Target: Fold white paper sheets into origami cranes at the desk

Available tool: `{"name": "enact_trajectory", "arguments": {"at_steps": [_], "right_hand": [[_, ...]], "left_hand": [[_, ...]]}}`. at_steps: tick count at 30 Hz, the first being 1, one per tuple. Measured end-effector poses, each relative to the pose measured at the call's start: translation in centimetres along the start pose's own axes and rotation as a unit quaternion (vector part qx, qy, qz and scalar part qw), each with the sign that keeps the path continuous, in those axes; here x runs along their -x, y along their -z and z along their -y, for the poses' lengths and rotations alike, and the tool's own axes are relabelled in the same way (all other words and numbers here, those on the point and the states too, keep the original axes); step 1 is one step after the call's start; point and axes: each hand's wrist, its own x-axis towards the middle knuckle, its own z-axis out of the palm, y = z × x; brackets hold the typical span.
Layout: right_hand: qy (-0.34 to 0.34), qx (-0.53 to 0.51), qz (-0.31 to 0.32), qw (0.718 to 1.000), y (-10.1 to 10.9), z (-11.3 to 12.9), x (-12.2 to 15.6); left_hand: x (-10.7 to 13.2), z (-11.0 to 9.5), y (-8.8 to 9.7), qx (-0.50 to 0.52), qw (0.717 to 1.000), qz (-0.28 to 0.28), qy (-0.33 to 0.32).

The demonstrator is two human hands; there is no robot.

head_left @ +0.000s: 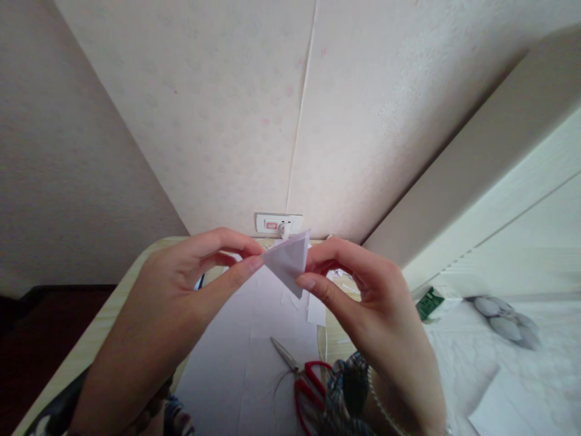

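Between my two hands, above the table, is a small piece of white paper (287, 264) folded into a layered triangle. The thumb and forefinger of my left hand (195, 272) pinch its pointed left corner. My right hand (358, 284) grips the wide right edge, thumb in front and fingers behind. Below them, red-handled scissors (297, 372) lie on white paper sheets (227, 357), their blades pointing up and to the left. My right forearm partly covers the area beside the scissor handles.
Paper scraps (338, 275) lie at the back right of the wooden table (109, 327). A wall socket (278, 223) with a plug and white cable is behind. To the right, a green packet (429, 304) and a grey flower-shaped object (506, 320) rest on a white quilted surface.
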Motion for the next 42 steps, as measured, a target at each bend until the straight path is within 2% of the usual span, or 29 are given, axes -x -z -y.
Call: {"name": "enact_trajectory", "arguments": {"at_steps": [1,2,3,5,7,10,15,20,26,37,42], "right_hand": [[-0.002,0.002,-0.006,1.0,-0.1,0.1,0.0],[-0.005,0.004,-0.008,1.0,-0.2,0.1,0.1],[-0.008,0.005,-0.008,1.0,-0.3,0.1,0.1],[-0.013,0.005,-0.006,1.0,-0.4,0.2,0.1],[-0.014,0.004,-0.008,1.0,-0.5,0.2,0.0],[-0.012,0.005,-0.004,1.0,-0.6,0.2,0.0],[0.0,-0.002,0.005,1.0,-1.1,0.3,0.1],[-0.007,0.013,0.01,1.0,-0.9,0.3,0.1],[0.009,0.023,0.018,1.0,-0.7,0.5,0.1],[0.014,0.03,0.028,0.999,-0.7,0.3,0.2],[0.048,0.042,0.012,0.998,-0.5,0.5,0.3]], "left_hand": [[0.0,-0.1,-0.1,0.0,1.0,0.008,-0.002],[0.1,-0.2,-0.3,-0.022,0.998,0.046,0.044],[0.1,-0.5,-0.3,-0.027,0.997,0.045,0.059],[0.1,-1.0,-0.3,-0.007,0.998,0.041,0.049],[0.0,-1.3,-0.2,-0.009,0.995,0.075,0.07],[-0.1,-1.4,0.1,0.015,0.993,0.105,0.059],[-0.1,-0.9,0.3,0.113,0.978,0.161,0.07],[-0.2,-0.9,0.2,0.125,0.975,0.16,0.093],[0.0,-1.3,0.4,0.119,0.977,0.16,0.068],[-0.1,-1.4,0.3,0.151,0.969,0.184,0.07],[0.7,-0.8,0.2,0.22,0.963,0.148,0.053]]}}
